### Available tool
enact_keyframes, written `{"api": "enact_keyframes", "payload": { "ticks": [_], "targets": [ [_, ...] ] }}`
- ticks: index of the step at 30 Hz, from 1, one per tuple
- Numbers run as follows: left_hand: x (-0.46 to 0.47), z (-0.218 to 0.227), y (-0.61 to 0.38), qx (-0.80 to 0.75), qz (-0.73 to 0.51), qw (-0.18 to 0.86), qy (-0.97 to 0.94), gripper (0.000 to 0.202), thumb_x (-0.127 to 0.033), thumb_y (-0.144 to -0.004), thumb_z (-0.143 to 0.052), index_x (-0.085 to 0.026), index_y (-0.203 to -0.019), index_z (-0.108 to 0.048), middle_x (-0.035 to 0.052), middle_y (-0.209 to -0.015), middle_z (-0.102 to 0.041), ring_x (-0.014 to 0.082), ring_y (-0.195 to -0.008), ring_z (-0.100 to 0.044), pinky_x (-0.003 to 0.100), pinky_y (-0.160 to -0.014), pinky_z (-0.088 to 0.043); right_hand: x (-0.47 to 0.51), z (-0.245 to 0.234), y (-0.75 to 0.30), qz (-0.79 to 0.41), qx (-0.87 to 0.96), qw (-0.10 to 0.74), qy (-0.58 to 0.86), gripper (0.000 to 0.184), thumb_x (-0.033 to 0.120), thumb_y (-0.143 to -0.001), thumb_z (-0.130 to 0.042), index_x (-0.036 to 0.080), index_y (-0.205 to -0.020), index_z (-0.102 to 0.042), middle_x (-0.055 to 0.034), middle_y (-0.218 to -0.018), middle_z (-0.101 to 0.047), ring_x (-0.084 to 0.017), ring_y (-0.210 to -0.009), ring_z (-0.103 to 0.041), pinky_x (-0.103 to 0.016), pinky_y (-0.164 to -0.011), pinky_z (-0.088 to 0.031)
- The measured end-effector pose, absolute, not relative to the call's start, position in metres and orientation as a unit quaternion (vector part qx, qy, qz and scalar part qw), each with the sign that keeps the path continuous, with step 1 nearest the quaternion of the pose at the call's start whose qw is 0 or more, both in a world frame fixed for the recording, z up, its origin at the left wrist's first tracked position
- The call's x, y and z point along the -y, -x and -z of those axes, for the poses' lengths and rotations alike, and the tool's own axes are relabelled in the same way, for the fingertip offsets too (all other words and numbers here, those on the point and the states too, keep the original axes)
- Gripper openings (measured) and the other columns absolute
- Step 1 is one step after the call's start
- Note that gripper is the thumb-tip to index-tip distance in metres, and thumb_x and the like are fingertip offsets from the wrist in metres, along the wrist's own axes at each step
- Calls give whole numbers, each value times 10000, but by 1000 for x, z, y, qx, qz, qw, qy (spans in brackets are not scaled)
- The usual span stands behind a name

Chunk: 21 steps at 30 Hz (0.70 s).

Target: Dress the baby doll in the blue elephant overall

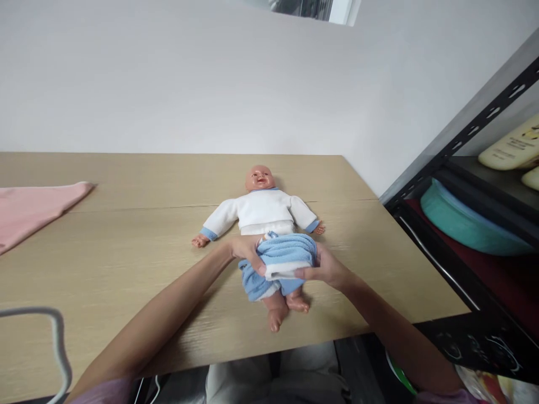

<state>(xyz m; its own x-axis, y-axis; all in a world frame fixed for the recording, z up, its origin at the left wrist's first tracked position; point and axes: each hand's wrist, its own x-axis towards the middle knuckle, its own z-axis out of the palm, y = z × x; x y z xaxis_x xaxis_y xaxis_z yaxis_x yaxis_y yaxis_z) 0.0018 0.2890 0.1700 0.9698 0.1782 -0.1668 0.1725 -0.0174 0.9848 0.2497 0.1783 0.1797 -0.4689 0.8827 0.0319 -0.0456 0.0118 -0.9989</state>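
A baby doll [260, 178] lies on its back on the wooden table, its head towards the wall and its feet towards me. It wears a white top [266, 209] with blue cuffs. Blue towelling shorts [255, 283] with white trim lie around its legs, and its bare feet stick out below. Both hands hold gathered blue cloth over the doll's lower body. My left hand [249, 252] grips the left side, thumb on the white band; my right hand [329, 266] pinches the right side of that band. Some fingers are hidden behind the cloth.
Pink cloth [37, 210] lies on the table [138, 241] at the left. A grey-white cable [59, 336] bends over the near left corner. On the right, a black metal shelf [463, 143] holds a teal basin [467, 221] and cream-coloured bottles [511, 146]. A wall stands behind.
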Motion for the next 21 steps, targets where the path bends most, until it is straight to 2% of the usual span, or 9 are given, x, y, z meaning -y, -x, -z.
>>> {"api": "enact_keyframes", "payload": {
  "ticks": [4,7,10,12,14,17,21],
  "targets": [
    [-284,-185,-6,-113,-11,679,-726,975,-815,-630,-934,-103,-1265,-731,111,-1133,-826,352,-1156,-733,473,-1152,-561,-157,-180,-239,-469,588,471,461,343,460,-968,-783,208,-1200,-813,-86,-1171,-852,-287,-1117,-792,-428,-1040,-631],
    [-273,-201,-13,-98,-9,639,-763,710,-650,-798,-904,-114,-1238,-749,113,-1210,-821,353,-1226,-717,441,-1183,-538,-126,-179,-229,-379,581,484,534,278,396,-954,-765,199,-1141,-824,-91,-1089,-863,-300,-1029,-809,-415,-955,-657],
    [-256,-216,-22,-111,12,583,-804,364,-452,-951,-756,-145,-1147,-758,98,-1178,-825,304,-1127,-750,378,-1049,-593,-89,-175,-216,-387,525,481,586,340,403,-922,-769,189,-1181,-822,-110,-1111,-874,-320,-1004,-826,-408,-896,-680],
    [-243,-223,-26,-162,22,518,-840,256,-371,-967,-673,-163,-1106,-730,80,-1098,-820,267,-1010,-755,350,-925,-599,-69,-167,-210,-416,488,470,607,402,458,-936,-762,176,-1217,-813,-128,-1159,-872,-334,-1048,-827,-413,-916,-680],
    [-230,-228,-29,-237,38,422,-874,258,-351,-963,-643,-169,-1139,-696,78,-1053,-805,253,-932,-743,336,-826,-571,-57,-154,-207,-427,463,465,622,442,499,-950,-749,167,-1237,-803,-136,-1182,-866,-341,-1086,-819,-426,-957,-669],
    [-214,-232,-32,-304,105,296,-899,317,-416,-969,-651,-172,-1165,-697,110,-1029,-801,281,-881,-736,357,-748,-531,-51,-133,-211,-387,457,474,645,416,472,-941,-734,173,-1224,-793,-125,-1131,-853,-335,-1073,-797,-426,-967,-651],
    [-205,-221,-39,-308,181,207,-911,262,-435,-955,-677,-182,-959,-746,155,-955,-805,321,-822,-745,409,-748,-523,-52,-118,-220,-231,498,485,681,207,380,-869,-733,208,-982,-760,-118,-1045,-762,-318,-991,-733,-413,-901,-625]
  ]
}}
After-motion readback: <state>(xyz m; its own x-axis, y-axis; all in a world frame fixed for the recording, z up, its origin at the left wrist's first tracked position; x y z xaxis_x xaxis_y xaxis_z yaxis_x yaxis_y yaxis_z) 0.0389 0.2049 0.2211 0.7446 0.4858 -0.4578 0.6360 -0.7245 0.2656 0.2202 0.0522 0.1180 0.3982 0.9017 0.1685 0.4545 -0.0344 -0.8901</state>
